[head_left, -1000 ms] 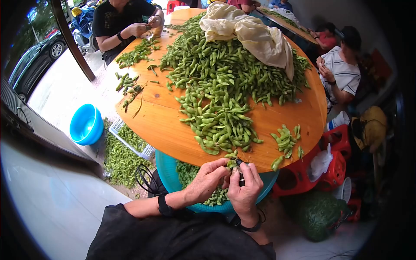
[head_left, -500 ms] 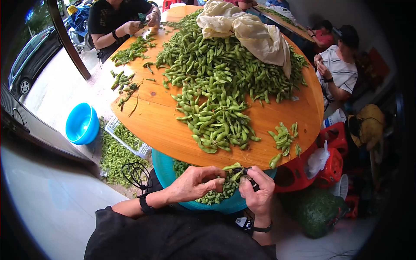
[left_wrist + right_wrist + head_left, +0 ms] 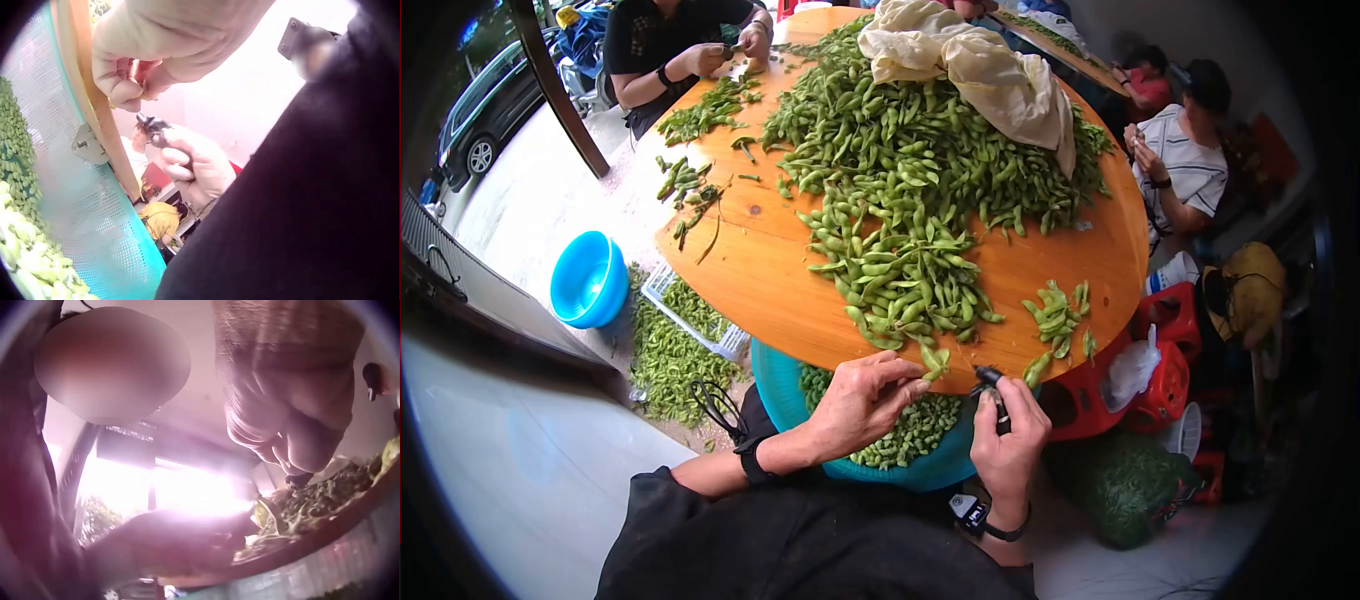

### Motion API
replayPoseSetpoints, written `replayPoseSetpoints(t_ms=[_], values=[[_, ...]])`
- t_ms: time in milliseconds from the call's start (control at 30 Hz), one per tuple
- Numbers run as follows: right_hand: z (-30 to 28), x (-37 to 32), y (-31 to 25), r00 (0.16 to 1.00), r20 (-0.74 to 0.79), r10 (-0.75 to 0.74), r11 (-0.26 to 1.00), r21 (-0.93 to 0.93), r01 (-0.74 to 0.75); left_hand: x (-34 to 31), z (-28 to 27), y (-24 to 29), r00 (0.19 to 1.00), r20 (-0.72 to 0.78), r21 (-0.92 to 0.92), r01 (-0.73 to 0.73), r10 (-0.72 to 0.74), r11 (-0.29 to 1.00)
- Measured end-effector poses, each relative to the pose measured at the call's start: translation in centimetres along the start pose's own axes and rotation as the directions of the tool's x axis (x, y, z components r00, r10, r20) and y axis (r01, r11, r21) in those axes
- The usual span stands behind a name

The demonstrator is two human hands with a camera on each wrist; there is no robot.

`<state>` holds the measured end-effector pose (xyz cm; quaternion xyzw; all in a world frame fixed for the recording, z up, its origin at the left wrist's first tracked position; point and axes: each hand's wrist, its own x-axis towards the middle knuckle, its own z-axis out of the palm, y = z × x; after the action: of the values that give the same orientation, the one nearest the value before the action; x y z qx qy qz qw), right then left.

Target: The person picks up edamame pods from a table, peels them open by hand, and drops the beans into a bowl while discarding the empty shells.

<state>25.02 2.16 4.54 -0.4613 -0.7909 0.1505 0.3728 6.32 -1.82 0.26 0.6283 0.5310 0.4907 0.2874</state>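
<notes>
My left hand point(image 3: 856, 400) pinches a green soybean pod point(image 3: 935, 360) between thumb and fingers at the table's near edge. My right hand point(image 3: 1008, 432) grips a small black hand tool point(image 3: 988, 376), its dark tip pointing toward the pod; in the left wrist view the tool point(image 3: 150, 125) shows just below the left fingertips. A gap separates the tool from the pod. Beneath both hands stands a teal basin point(image 3: 775, 395) with shelled green beans point(image 3: 910, 430) in it. Ahead, a large heap of soybean pods point(image 3: 900, 180) covers much of the wooden table point(image 3: 770, 290).
A cream cloth point(image 3: 990, 80) lies over the heap. A few pods point(image 3: 1055, 320) lie apart on the right. On the floor at left are a blue basin point(image 3: 590, 280), a white crate point(image 3: 725, 340) and many pods. Red stools point(image 3: 1165, 380) stand at right. Other people sit round the tables.
The hands come apart from their work together at the pod: the left keeps a pod and shifts slightly right, while the right draws back with the black tool. The head view shifts a little.
</notes>
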Motion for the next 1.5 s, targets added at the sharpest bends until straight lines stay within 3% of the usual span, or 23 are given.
replayPoseSetpoints(t_ms=[33,67,200,267,300,367,400,467,733,800,867,900,933,967,1000,1133,1200,1233,1300,1367,1433,1467,1500], values=[[-0.4,-0.1,-0.6,0.999,0.023,0.023,0.998,0.059,-0.024,0.1,0.3,0.1,0.998,-0.006,-0.103,0.066,-0.067,0.992],[-0.7,-0.9,-1.0,0.98,0.201,0.002,0.966,0.254,-0.054,0.0,0.5,0.3,0.991,-0.006,-0.205,0.13,-0.134,0.97],[0.8,-1.2,-0.3,0.976,0.209,0.052,0.965,0.243,-0.103,-0.3,0.8,1.0,0.961,0.07,-0.441,0.272,-0.269,0.856],[0.9,-1.4,0.3,0.901,0.369,0.229,0.775,0.491,-0.398,-0.6,0.8,0.8,0.947,0.131,-0.528,0.318,-0.294,0.788],[0.8,-1.3,0.3,0.9,0.369,0.231,0.773,0.493,-0.4,-0.7,0.8,0.8,0.946,0.133,-0.526,0.321,-0.296,0.788],[0.5,-0.8,0.3,0.799,0.534,0.277,0.412,0.685,-0.6,-0.7,0.7,0.7,0.951,0.131,-0.482,0.309,-0.281,0.82],[0.6,-1.0,0.8,0.795,0.552,0.253,0.384,0.697,-0.606,-0.7,0.8,0.6,0.95,0.132,-0.481,0.31,-0.281,0.82],[0.6,-0.9,1.3,0.778,0.579,0.245,0.352,0.695,-0.627,-0.7,1.1,0.3,0.996,-0.01,-0.365,0.079,-0.088,0.928],[1.0,-0.9,1.4,0.762,0.597,0.252,0.335,0.685,-0.647,-0.7,1.5,-0.1,0.995,-0.025,-0.299,0.082,-0.094,0.951],[1.3,-1.0,1.5,0.801,0.554,0.229,0.355,0.718,-0.598,-0.7,1.4,-0.1,0.994,-0.021,-0.301,0.092,-0.103,0.949],[1.4,-1.1,2.0,0.792,0.574,0.209,0.266,0.746,-0.611,-0.7,0.9,-0.1,0.902,0.273,-0.649,0.429,-0.334,0.628],[1.4,-1.1,2.3,0.784,0.593,0.186,0.176,0.764,-0.62,-0.6,0.9,-0.1,0.902,0.274,-0.649,0.43,-0.334,0.628],[1.4,-1.1,2.6,0.784,0.592,0.187,0.176,0.765,-0.619,-0.5,0.8,-0.2,0.872,0.378,-0.763,0.484,-0.312,0.428],[1.5,-1.1,2.9,0.746,0.648,0.157,0.034,0.751,-0.66,-0.4,0.8,-0.4,0.841,0.472,-0.825,0.527,-0.266,0.204],[1.5,-1.1,3.0,0.706,0.698,0.117,-0.108,0.716,-0.69,-0.4,0.9,-0.8,0.837,0.513,-0.839,0.536,-0.189,0.098],[1.2,-0.6,2.1,0.715,0.687,0.132,-0.029,0.723,-0.69,-0.4,1.0,-0.3,0.808,0.536,-0.826,0.562,-0.246,0.047],[1.0,-0.7,1.4,0.774,0.597,0.209,0.286,0.72,-0.632,-0.7,1.4,-0.3,0.884,0.398,-0.789,0.467,-0.246,0.4],[1.0,-0.8,1.0,0.774,0.597,0.209,0.287,0.719,-0.632,-0.7,1.4,0.0,0.884,0.398,-0.789,0.466,-0.246,0.4],[1.1,-0.9,0.2,0.843,0.488,0.226,0.523,0.67,-0.527,-0.8,1.2,0.7,0.964,0.17,-0.398,0.256,-0.204,0.881],[1.2,-1.1,0.3,0.873,0.44,0.21,0.62,0.631,-0.467,-0.7,1.0,0.5,0.974,0.146,-0.383,0.218,-0.173,0.898],[1.4,-1.2,0.4,0.914,0.357,0.191,0.675,0.629,-0.386,-0.4,0.6,0.2,0.906,0.299,-0.31,0.389,-0.299,0.867],[1.4,-1.2,0.4,0.914,0.357,0.192,0.675,0.628,-0.387,-0.2,0.2,0.0,0.906,0.3,-0.312,0.389,-0.299,0.867],[1.3,-1.1,0.5,0.9,0.38,0.213,0.635,0.646,-0.423,0.1,-0.2,-0.2,0.864,0.402,-0.44,0.473,-0.303,0.764]])
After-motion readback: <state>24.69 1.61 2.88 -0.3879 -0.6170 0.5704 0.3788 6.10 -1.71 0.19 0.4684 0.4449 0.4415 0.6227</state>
